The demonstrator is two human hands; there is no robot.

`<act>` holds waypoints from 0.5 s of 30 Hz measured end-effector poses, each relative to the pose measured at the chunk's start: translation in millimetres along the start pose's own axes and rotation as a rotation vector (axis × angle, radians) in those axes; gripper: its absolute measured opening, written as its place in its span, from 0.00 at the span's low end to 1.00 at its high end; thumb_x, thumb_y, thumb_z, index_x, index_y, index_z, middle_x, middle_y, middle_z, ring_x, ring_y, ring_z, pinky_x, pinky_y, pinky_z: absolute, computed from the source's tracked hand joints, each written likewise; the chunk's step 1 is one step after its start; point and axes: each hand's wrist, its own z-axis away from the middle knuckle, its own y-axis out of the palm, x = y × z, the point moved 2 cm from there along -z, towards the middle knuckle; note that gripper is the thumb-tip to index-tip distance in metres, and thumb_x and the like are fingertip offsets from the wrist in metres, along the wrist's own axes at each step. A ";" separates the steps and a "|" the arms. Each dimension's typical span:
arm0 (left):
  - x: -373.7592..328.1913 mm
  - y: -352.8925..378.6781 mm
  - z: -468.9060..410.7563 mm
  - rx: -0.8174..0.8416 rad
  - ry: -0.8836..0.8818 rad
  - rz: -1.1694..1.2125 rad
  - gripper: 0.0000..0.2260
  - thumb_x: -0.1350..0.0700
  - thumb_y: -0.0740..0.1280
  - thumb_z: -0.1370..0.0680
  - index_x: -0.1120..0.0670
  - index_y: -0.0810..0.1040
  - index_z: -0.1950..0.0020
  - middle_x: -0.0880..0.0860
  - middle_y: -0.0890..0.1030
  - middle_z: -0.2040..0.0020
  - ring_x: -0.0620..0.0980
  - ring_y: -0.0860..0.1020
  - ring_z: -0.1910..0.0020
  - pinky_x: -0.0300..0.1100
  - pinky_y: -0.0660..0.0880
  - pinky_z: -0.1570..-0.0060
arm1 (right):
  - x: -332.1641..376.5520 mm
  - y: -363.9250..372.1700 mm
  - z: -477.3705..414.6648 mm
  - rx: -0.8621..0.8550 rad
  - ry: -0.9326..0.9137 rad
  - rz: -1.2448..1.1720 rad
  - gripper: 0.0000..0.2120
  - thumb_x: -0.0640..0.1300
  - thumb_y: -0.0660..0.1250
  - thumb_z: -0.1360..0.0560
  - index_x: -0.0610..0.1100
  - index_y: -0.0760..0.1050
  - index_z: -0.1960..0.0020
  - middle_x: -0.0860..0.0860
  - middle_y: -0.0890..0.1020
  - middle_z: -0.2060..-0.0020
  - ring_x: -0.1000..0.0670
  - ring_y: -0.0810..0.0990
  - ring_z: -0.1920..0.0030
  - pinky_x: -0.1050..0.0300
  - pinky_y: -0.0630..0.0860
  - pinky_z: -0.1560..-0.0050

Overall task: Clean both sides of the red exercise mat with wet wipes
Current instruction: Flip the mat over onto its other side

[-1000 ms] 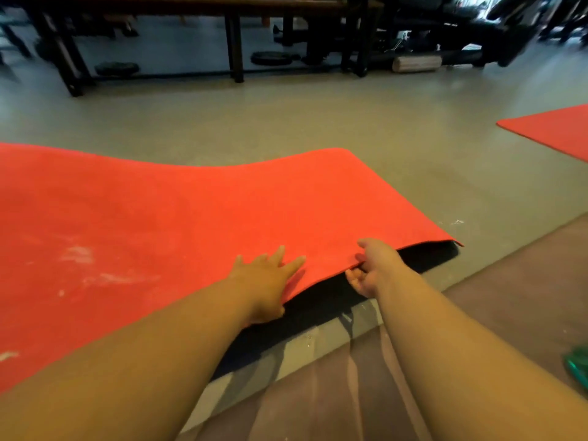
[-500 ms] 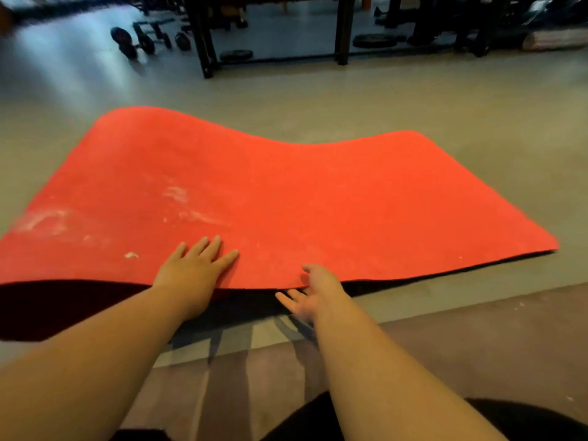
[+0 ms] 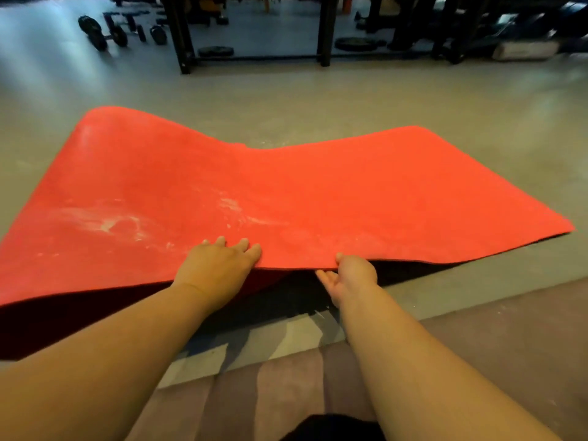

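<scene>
- The red exercise mat (image 3: 334, 198) lies spread on the grey floor (image 3: 318, 100), with its near long edge raised off the ground and a dark shadow beneath.
- The left hand (image 3: 219, 265) has its fingers laid fairly straight on the top face at that edge. The thumb is out of sight, so I cannot tell whether it pinches the mat.
- The right hand (image 3: 350, 278) is palm up, thumb on top and fingers tucked under, pinching the edge.
- Judged from this, the job is at the turning-over step or a repositioning. No wet wipe is in either of the 2 hands or anywhere in view.
- White smudges (image 3: 108, 222) show on the upper face, so at least this 1 side looks unclean.
- The underside is in shadow and unreadable, and the mat's left end is cut off by the frame.
- The dumbbells (image 3: 95, 33) and weight plates (image 3: 216, 51) beyond are blurred.
</scene>
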 end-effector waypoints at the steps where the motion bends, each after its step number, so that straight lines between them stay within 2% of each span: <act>1: -19.4 -7.6 -15.9 -0.014 0.009 0.021 0.22 0.61 0.51 0.18 0.49 0.55 0.24 0.50 0.62 0.25 0.60 0.68 0.32 0.55 0.70 0.39 | 20.8 -12.4 -8.0 -0.024 -0.020 -0.007 0.16 0.37 0.60 0.21 0.39 0.68 0.33 0.38 0.74 0.45 0.41 0.74 0.48 0.50 0.76 0.59; 3: -55.2 -25.0 -50.0 -0.054 0.024 0.052 0.20 0.61 0.52 0.18 0.49 0.60 0.26 0.50 0.66 0.27 0.60 0.71 0.34 0.54 0.71 0.43 | 60.3 -34.1 -19.3 -0.037 -0.039 -0.056 0.12 0.37 0.58 0.20 0.40 0.70 0.38 0.38 0.73 0.43 0.40 0.74 0.43 0.50 0.76 0.57; 6: -95.9 -53.1 -93.7 -0.126 0.037 0.054 0.14 0.61 0.54 0.20 0.50 0.69 0.35 0.51 0.74 0.35 0.59 0.76 0.42 0.48 0.69 0.57 | 104.1 -60.1 -29.3 0.009 -0.043 -0.073 0.10 0.38 0.56 0.19 0.40 0.69 0.39 0.40 0.73 0.44 0.39 0.76 0.39 0.50 0.77 0.56; 8: -111.7 -72.1 -113.4 -0.153 0.042 0.041 0.12 0.61 0.55 0.20 0.51 0.72 0.40 0.52 0.77 0.41 0.58 0.78 0.44 0.46 0.67 0.58 | 117.8 -71.5 -33.9 0.066 0.005 -0.035 0.14 0.42 0.58 0.19 0.39 0.68 0.35 0.42 0.73 0.41 0.40 0.77 0.41 0.54 0.80 0.62; 10: -120.7 -91.4 -124.3 -0.176 0.040 0.035 0.12 0.61 0.56 0.21 0.50 0.74 0.42 0.52 0.79 0.42 0.58 0.78 0.45 0.45 0.68 0.56 | 119.6 -77.8 -35.5 0.116 0.068 -0.039 0.19 0.45 0.59 0.20 0.39 0.66 0.31 0.40 0.71 0.34 0.40 0.77 0.41 0.54 0.80 0.71; 13: -120.1 -111.7 -120.9 -0.191 0.029 0.026 0.13 0.61 0.57 0.21 0.49 0.75 0.43 0.52 0.79 0.44 0.57 0.78 0.45 0.44 0.67 0.57 | 111.2 -67.8 -31.0 0.221 0.092 -0.105 0.14 0.46 0.61 0.20 0.44 0.68 0.36 0.41 0.72 0.35 0.40 0.76 0.41 0.47 0.78 0.56; 15: -113.2 -106.5 -104.2 -0.150 0.062 -0.029 0.12 0.60 0.57 0.21 0.49 0.75 0.42 0.52 0.79 0.44 0.56 0.78 0.45 0.45 0.67 0.58 | 97.6 -51.3 -24.6 0.262 0.107 -0.141 0.09 0.45 0.63 0.21 0.43 0.71 0.43 0.42 0.73 0.40 0.41 0.76 0.44 0.48 0.76 0.54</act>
